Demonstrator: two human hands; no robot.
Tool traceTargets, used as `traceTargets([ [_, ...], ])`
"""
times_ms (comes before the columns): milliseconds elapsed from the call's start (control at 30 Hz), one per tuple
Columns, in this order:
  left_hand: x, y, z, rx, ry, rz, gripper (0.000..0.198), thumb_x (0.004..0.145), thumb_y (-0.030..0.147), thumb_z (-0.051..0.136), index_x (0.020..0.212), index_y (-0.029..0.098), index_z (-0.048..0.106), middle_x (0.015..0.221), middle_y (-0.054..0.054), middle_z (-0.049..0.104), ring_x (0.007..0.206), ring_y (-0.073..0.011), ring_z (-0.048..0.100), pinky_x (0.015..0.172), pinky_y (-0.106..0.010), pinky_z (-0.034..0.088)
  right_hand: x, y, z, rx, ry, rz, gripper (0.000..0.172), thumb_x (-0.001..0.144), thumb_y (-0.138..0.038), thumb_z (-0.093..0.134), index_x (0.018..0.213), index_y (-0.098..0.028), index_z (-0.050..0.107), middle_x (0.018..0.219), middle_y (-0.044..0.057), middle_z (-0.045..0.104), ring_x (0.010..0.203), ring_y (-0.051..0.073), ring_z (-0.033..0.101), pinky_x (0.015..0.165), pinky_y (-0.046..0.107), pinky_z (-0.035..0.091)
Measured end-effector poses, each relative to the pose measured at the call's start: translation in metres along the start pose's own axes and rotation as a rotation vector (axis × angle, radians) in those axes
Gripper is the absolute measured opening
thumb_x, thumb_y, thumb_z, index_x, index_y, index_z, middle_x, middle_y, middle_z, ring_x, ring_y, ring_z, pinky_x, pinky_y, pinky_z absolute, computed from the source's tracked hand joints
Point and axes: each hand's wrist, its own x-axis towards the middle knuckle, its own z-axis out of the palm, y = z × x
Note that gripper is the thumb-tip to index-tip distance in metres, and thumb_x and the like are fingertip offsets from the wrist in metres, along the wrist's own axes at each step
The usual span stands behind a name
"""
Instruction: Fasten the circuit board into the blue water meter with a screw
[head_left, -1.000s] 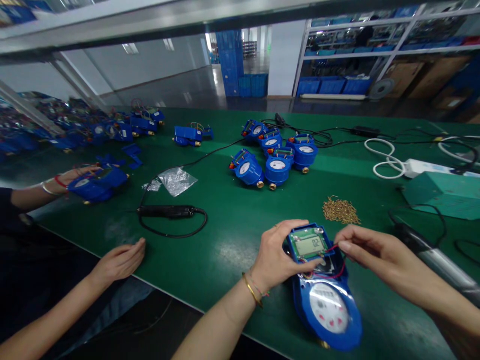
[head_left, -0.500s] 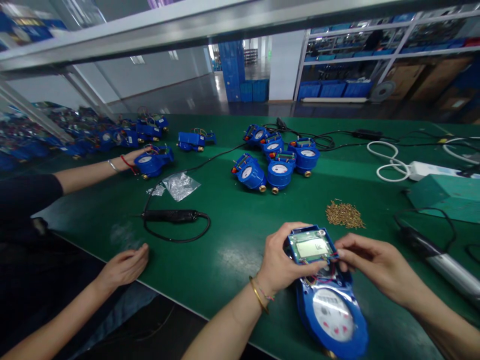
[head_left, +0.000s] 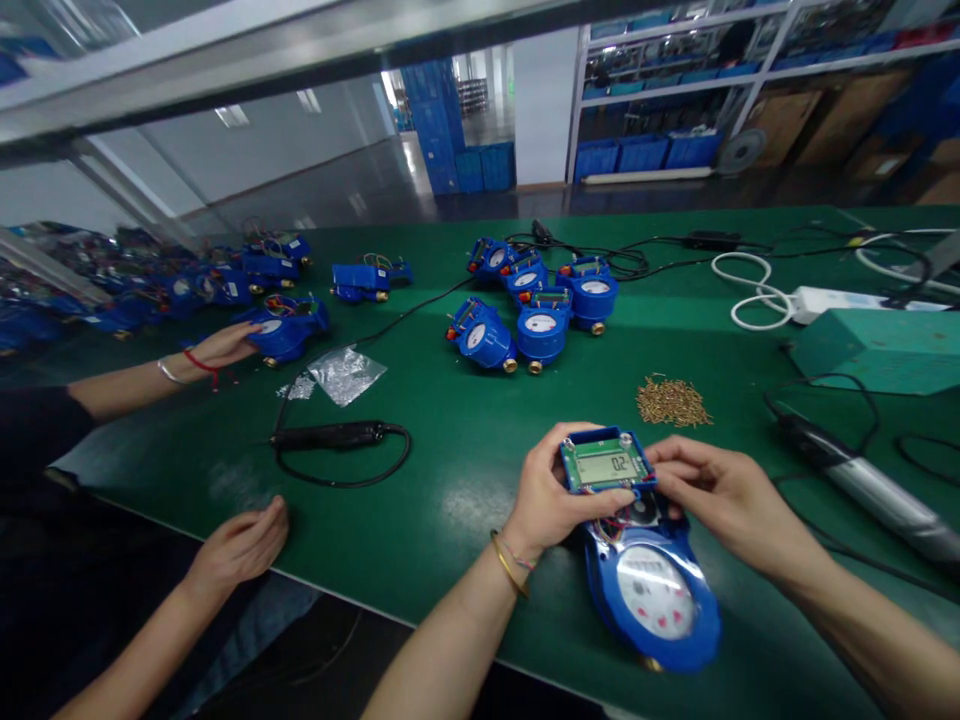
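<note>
A blue water meter [head_left: 701, 640] lies on the green table, its round dial facing up. At its upper end, my left hand [head_left: 541, 495] grips the box-shaped display unit [head_left: 596, 468], thumb along the lower edge and fingers behind. The lit screen reads about 0.2, with green circuit board round it. Thin wires show in the gap between display unit and dial. My right hand [head_left: 701, 485] has its fingers closed on the right edge of the display unit; the fingertips are partly hidden. Just beyond is a pile of small brass-coloured screws [head_left: 673, 402].
Several blue meters [head_left: 541, 335] stand farther back. A co-worker's hand [head_left: 229, 345] touches another meter [head_left: 285, 330] at left; their other hand [head_left: 244, 545] rests near the table edge. Black corded tool [head_left: 330, 436], silver-black tool [head_left: 877, 490], plastic bag [head_left: 349, 374] and green box [head_left: 877, 350] lie about.
The screen, earlier showing a different, unclear marking, now reads about 0.2. The view has shifted slightly. Both my hands stay at the display unit; the co-worker's far hand has shifted on its meter.
</note>
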Motion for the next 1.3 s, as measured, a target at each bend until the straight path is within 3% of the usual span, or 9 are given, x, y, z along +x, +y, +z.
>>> traceTargets([
  [100,-0.001,-0.002,0.002,-0.058,-0.003,-0.028,0.062,0.055,0.030,0.091,0.110,0.017,0.064,0.102,-0.006,0.074,0.091,-0.0213,0.070,0.086,-0.035,0.058,-0.006,0.007,0.003,-0.164,0.010,-0.141,0.034,0.093,-0.052,0.060,0.095,-0.018,0.065,0.081,0.006,0.074,0.071,0.020,0.067,0.066,0.029,0.051],
  [200,-0.002,-0.005,0.002,-0.081,0.026,-0.052,0.063,0.055,0.033,0.092,0.109,0.018,0.064,0.104,-0.006,0.073,0.093,-0.0216,0.070,0.090,-0.036,0.057,-0.013,0.016,0.007,-0.337,0.075,-0.303,0.023,0.092,-0.040,0.062,0.106,-0.023,0.066,0.093,0.004,0.074,0.085,0.022,0.067,0.076,0.032,0.053],
  [367,-0.003,-0.012,-0.002,-0.113,0.038,-0.072,0.064,0.055,0.036,0.092,0.110,0.019,0.064,0.101,-0.004,0.073,0.091,-0.0204,0.070,0.090,-0.035,0.057,-0.020,0.024,0.016,-0.468,0.142,-0.467,0.045,0.077,-0.037,0.080,0.117,-0.025,0.063,0.104,0.006,0.070,0.099,0.024,0.063,0.083,0.035,0.055],
  [533,-0.005,-0.014,-0.003,-0.074,0.074,-0.080,0.066,0.057,0.041,0.091,0.111,0.019,0.063,0.103,-0.006,0.072,0.091,-0.0209,0.070,0.089,-0.035,0.057,-0.019,0.026,0.024,-0.510,0.194,-0.467,0.046,0.075,-0.033,0.082,0.116,-0.023,0.063,0.110,0.005,0.070,0.101,0.025,0.062,0.085,0.036,0.053],
  [700,-0.005,-0.012,-0.002,-0.093,0.067,-0.081,0.063,0.057,0.037,0.091,0.110,0.019,0.063,0.102,-0.005,0.073,0.092,-0.0194,0.069,0.090,-0.032,0.056,-0.017,0.024,0.029,-0.471,0.175,-0.453,0.018,0.088,-0.034,0.074,0.098,-0.022,0.066,0.090,0.001,0.071,0.083,0.021,0.058,0.076,0.034,0.044],
  [900,-0.005,-0.013,-0.003,-0.052,0.069,-0.091,0.066,0.056,0.041,0.091,0.111,0.018,0.063,0.103,-0.006,0.074,0.090,-0.0205,0.070,0.085,-0.033,0.058,-0.015,0.023,0.033,-0.442,0.181,-0.437,0.006,0.093,-0.027,0.065,0.090,-0.022,0.066,0.084,0.001,0.068,0.081,0.020,0.057,0.074,0.033,0.040],
  [1300,-0.005,-0.017,-0.005,-0.073,-0.040,-0.031,0.069,0.057,0.043,0.091,0.114,0.020,0.059,0.112,-0.008,0.072,0.098,-0.0233,0.071,0.088,-0.036,0.059,-0.016,0.028,0.039,-0.380,0.335,-0.435,0.015,0.091,-0.021,0.059,0.081,-0.023,0.070,0.078,0.002,0.057,0.082,0.021,0.053,0.075,0.038,0.032],
])
